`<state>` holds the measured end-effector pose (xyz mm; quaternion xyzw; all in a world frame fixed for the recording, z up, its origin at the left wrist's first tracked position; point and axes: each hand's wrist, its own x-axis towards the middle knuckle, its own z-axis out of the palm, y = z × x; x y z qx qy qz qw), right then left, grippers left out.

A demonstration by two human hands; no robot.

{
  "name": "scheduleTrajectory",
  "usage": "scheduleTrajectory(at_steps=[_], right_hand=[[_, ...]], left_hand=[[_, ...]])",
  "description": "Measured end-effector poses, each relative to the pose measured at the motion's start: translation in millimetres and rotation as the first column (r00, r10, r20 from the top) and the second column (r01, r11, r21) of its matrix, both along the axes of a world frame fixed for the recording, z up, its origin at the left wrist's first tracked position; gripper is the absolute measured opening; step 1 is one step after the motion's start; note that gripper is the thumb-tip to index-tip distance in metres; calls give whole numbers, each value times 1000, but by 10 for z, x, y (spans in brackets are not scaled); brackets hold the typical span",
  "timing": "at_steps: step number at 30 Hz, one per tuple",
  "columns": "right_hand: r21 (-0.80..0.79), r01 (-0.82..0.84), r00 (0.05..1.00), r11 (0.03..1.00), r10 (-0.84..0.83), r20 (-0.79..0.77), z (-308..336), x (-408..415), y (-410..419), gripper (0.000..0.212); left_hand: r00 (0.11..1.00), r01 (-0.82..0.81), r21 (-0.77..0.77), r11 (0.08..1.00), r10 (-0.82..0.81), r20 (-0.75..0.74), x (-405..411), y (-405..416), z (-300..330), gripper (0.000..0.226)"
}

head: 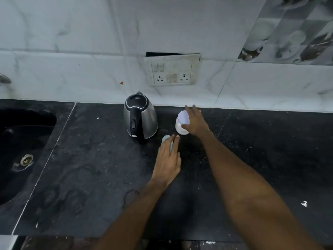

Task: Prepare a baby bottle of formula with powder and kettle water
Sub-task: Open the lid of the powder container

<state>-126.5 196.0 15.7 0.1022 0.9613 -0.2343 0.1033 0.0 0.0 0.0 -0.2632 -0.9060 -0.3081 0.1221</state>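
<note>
A steel kettle with a black lid and handle stands on the dark counter near the wall. To its right is a white jar of powder with a white lid; my right hand wraps its right side, thumb on the front. In front of the kettle, my left hand lies over a pale blue-green baby bottle, which is mostly hidden under the fingers.
A black sink with a metal drain lies at the left. A socket and switch plate hangs loose on the tiled wall behind the kettle. A tap end shows at the far left. The counter's front edge runs along the bottom.
</note>
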Motion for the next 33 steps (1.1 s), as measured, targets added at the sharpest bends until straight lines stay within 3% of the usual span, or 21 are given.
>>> scheduleTrajectory(at_steps=[2, 5, 9, 16, 25, 33], right_hand=[[15, -91, 996, 996, 90, 28, 4, -22, 63, 94], [-1, -95, 995, 995, 95, 31, 14, -42, 109, 92], [7, -91, 996, 996, 91, 17, 80, 43, 185, 95], [2, -160, 987, 987, 160, 34, 135, 470, 240, 86], [-32, -288, 957, 957, 289, 40, 257, 1198, 99, 81], [17, -353, 932, 935, 350, 91, 278, 1518, -146, 87]], left_hand=[[999, 31, 36, 999, -31, 13, 38, 88, 10, 61], [998, 32, 50, 998, -35, 51, 99, 222, -9, 58], [974, -21, 54, 998, 8, 227, 175, 340, -38, 55], [802, -213, 217, 953, 44, 595, 298, 518, -135, 75], [781, -343, 366, 865, 46, 623, 518, 526, -359, 95], [752, -438, 440, 784, 52, 657, 737, 378, -380, 88]])
